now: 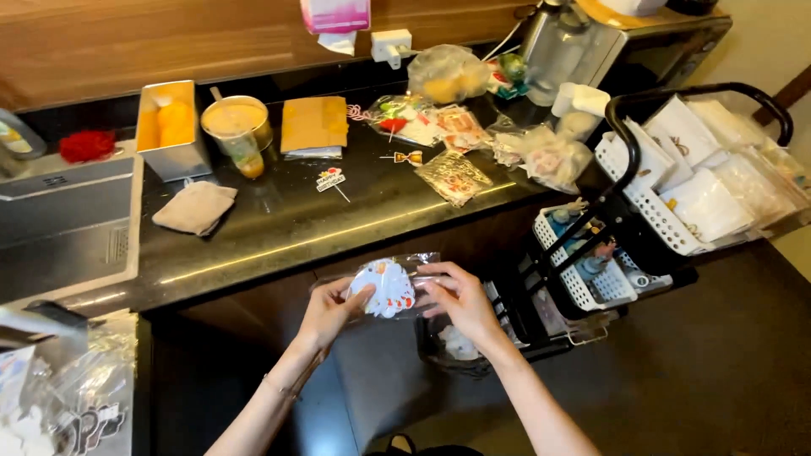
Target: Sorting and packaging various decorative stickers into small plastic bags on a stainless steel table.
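Note:
My left hand and my right hand together hold a clear plastic bag of small white, red and orange paper decorations, in front of the black counter's near edge. The left fingers grip the bag's left side; the right fingers pinch its right end. More clear packets of decorations lie on the counter beyond, and two small picks on sticks lie loose there.
A folded beige cloth, a metal tin with orange contents, a round pot and a brown packet sit on the counter. A sink is at left. A black cart with white baskets stands at right.

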